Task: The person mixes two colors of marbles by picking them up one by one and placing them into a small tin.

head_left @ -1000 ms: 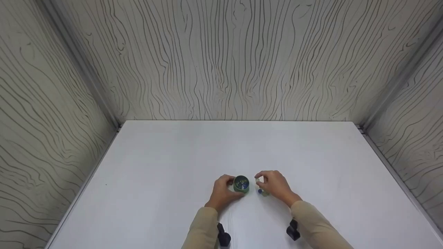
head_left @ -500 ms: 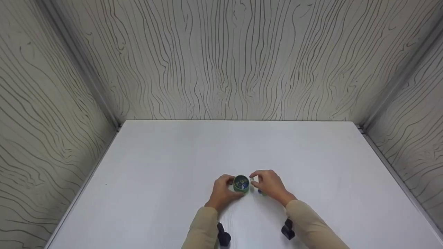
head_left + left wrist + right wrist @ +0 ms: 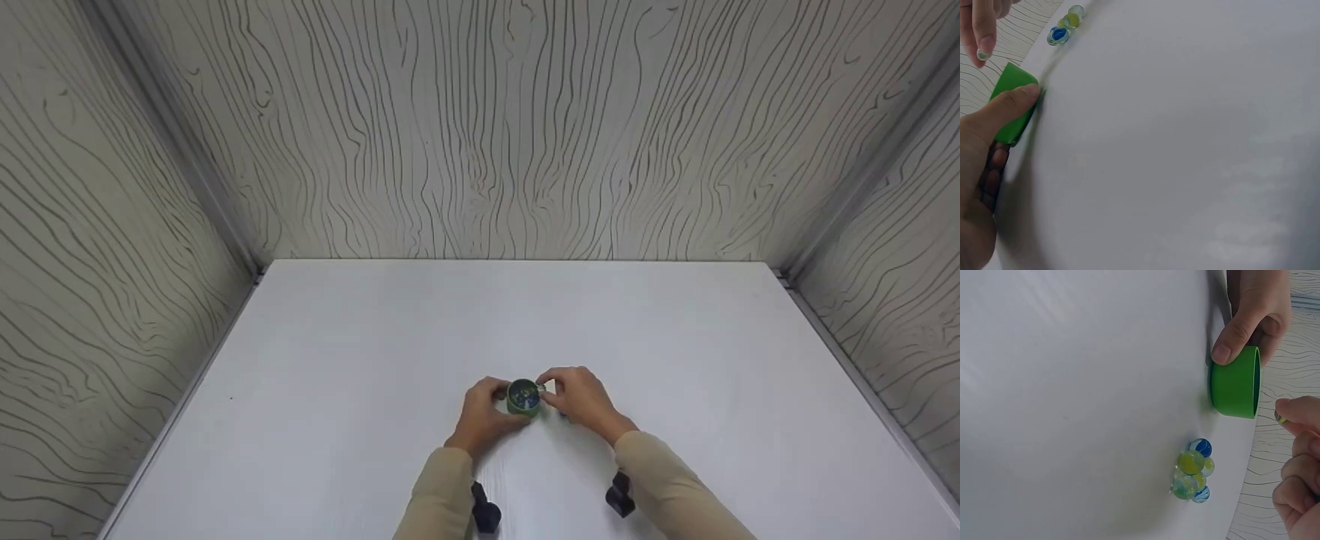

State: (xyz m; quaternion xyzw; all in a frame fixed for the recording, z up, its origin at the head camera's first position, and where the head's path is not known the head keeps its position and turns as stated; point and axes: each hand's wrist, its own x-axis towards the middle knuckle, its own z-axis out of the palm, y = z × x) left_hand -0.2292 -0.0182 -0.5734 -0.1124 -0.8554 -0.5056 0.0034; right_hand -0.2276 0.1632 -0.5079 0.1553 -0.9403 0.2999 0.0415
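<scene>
A small green cup [image 3: 1233, 387] stands upright on the white table, with blue and yellow bits showing inside it in the head view. My left hand [image 3: 478, 420] grips it from the left, its thumb [image 3: 1013, 104] on the near side and the fingers round the far side. At the cup's right rim, my right hand [image 3: 585, 396] pinches a glass marble [image 3: 1280, 417] between thumb and fingertip. This marble is higher than the rim in both wrist views. Several more marbles [image 3: 1191, 462], clear with blue, yellow and green swirls, lie clustered beside the cup; my right hand mostly hides them from the head camera.
The white tabletop [image 3: 360, 337] spreads out around the hands. Panels with a wood-grain line pattern [image 3: 480, 135] enclose it at the back and both sides. Dark devices [image 3: 486, 517] are worn at both wrists.
My right hand has moved left with the pinched marble, from above the loose marbles to the cup's rim. The left hand and the cup have stayed in place.
</scene>
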